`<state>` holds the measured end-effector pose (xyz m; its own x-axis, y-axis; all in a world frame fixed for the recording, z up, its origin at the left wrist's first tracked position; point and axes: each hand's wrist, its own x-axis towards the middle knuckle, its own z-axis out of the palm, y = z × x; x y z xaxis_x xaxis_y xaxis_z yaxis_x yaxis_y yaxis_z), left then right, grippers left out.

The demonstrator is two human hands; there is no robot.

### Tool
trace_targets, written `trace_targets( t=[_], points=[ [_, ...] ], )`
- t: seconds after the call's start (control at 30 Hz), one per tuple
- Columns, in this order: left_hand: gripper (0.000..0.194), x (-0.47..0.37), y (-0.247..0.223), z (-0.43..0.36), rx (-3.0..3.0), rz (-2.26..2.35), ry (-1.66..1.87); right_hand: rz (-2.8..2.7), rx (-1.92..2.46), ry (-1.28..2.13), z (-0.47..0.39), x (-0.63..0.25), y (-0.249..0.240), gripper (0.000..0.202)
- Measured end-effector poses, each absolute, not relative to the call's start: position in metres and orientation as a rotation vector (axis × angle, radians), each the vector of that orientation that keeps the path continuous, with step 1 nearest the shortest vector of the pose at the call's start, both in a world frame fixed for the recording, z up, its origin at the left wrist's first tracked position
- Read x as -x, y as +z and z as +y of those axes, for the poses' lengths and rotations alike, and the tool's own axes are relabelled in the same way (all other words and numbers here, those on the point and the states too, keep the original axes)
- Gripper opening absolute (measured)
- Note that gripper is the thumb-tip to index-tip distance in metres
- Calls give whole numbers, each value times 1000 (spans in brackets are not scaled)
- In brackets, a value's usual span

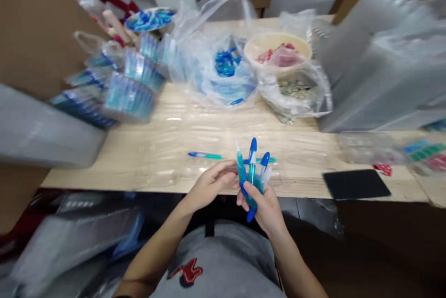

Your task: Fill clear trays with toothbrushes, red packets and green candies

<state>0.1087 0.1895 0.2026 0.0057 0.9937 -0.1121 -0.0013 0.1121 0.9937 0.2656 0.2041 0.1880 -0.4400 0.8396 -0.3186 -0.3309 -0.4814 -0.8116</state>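
Note:
A bunch of several turquoise pens [251, 175] with blue caps is in my right hand [263, 203], its thumb pressed across them. Most of them stand roughly upright, caps at differing heights; one has a pale, narrow tip on top. Close on the left is my left hand [212, 184], fingers loosely bent and apart, the fingertips reaching the leftmost pen; whether they touch it I cannot tell. On the table beyond lies a blue and turquoise pen [205, 155]. Another turquoise pen [270, 160] lies partly hidden behind the bunch.
Clear plastic trays [167, 149] cover the table [121, 145]. Bundled pens [128, 96] are stacked at left. Behind stand a plastic bag [205, 70] with blue parts, a cream bowl [278, 40] and another bag [296, 91]. A black flat pad [356, 184] and stacked grey trays [386, 80] are at right.

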Motion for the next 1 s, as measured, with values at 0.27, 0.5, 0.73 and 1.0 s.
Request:
trace_targets(
  t=[0.27, 0.5, 0.73, 1.0],
  points=[
    [34, -75, 196, 160, -753, 1117, 1271, -878, 941, 2165, 188, -225, 192, 36],
    [36, -61, 186, 151, -618, 929, 1433, -919, 918, 2149, 186, -217, 190, 26],
    [31, 7, 161, 132, -1478, 2048, 1260, -985, 1090, 1985, 189, -224, 175, 25],
    [38, 99, 110, 134, -1660, 2627, 793, -998, 1135, 1953, 189, -224, 172, 28]
  ],
)
